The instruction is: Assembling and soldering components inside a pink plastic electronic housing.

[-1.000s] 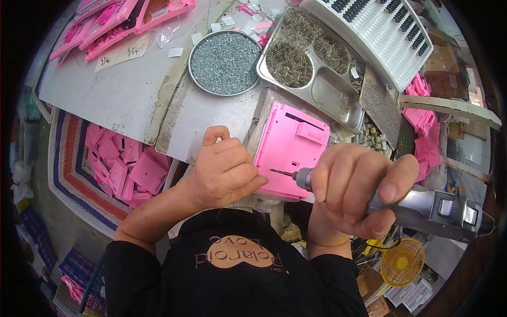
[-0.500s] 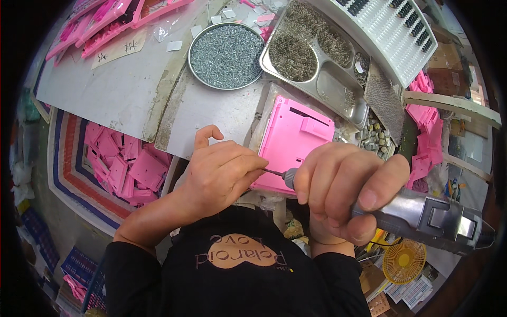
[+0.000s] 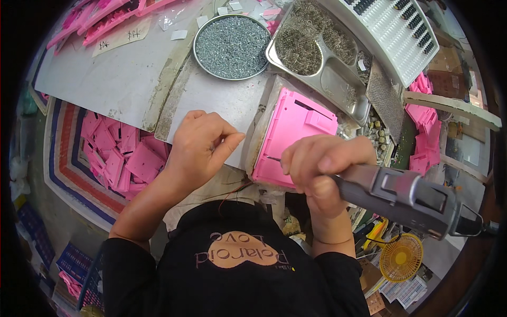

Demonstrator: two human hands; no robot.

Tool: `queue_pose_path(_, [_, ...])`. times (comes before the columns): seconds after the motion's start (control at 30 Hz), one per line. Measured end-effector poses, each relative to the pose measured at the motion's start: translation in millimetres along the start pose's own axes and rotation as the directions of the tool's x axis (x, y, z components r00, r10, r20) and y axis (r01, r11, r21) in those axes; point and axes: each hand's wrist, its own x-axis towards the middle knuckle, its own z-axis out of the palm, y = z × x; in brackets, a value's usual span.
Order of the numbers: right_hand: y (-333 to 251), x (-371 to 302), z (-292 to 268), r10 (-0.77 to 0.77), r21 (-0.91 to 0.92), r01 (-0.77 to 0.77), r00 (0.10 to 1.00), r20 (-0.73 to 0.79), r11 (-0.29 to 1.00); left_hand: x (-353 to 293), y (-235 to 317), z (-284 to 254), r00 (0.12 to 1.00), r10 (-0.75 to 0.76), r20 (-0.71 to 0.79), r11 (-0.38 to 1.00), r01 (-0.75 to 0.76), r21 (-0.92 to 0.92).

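Pointing leftward, a grey electric screwdriver point(image 3: 401, 198) is held in the right hand point(image 3: 330, 164), its grip wrapped around the front of the tool. The slim bit point(image 3: 273, 158) is held over the near left part of a pink plastic panel point(image 3: 290, 127), which is laid near the tabletop's point(image 3: 211, 100) near edge; contact cannot be told. The left hand point(image 3: 203, 142) is poised left of the panel, apart from it, with fingers curled; whether its grip is pinching anything cannot be told. Beyond the panel, small silvery screws point(image 3: 232, 47) are heaped in a round metal dish point(image 3: 232, 78), and springs point(image 3: 298, 50) are piled in a compartmented steel tray point(image 3: 331, 82). At left, pink plastic parts point(image 3: 142, 161) are gathered in a striped sack point(image 3: 66, 153).
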Motion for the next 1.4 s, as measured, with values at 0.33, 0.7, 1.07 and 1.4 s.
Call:
queue_pose_path(0.33, [28.7,2.9,-1.3,-0.103,-0.345,0.181,0.967,0.232,0.921,-4.1,13.3,12.3,0.994,0.105,0.0,0.988,-0.105,0.111])
queue_pose_path(0.7, [2.1,11.4,-0.7,-0.162,0.013,0.163,0.965,0.204,0.987,-6.5,24.3,23.9,0.991,0.136,-0.016,0.991,-0.136,0.01])
queue_pose_path(1.07, [10.9,-15.7,0.8,-0.168,0.024,0.167,0.967,0.19,0.986,11.7,30.5,6.0,0.926,0.275,0.26,0.961,-0.261,-0.086])
queue_pose_path(1.4, [39.8,-21.4,8.7,-0.309,-0.204,0.39,0.888,0.34,0.898,1.6,24.0,14.3,0.921,0.218,0.323,0.969,-0.243,0.039])
